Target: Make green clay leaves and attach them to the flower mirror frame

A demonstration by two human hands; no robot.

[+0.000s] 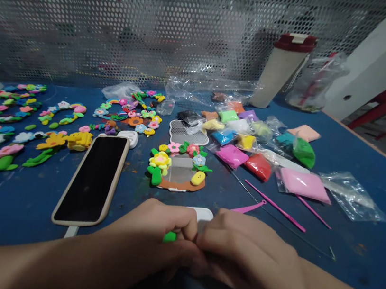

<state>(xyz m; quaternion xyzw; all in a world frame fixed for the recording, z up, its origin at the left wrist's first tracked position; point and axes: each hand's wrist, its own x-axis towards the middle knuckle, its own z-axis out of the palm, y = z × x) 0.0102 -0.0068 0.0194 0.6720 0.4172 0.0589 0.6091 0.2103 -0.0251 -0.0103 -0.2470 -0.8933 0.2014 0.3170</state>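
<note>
1. Left hand [163, 226], near centre: fingers closed around green clay [169, 237].
2. Right hand [253, 253]: fingers curled against the left's; whether gripping, cannot tell.
3. Pressing hard could flatten the clay; slipping far-ward could smear the frame [173, 184].

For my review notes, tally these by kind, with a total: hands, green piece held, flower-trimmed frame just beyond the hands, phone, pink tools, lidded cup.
Hands: 2 (left hand, right hand)
Green piece: 1
Flower-trimmed frame: 1
Phone: 1
Pink tools: 3
Lidded cup: 1
Total: 9
</note>
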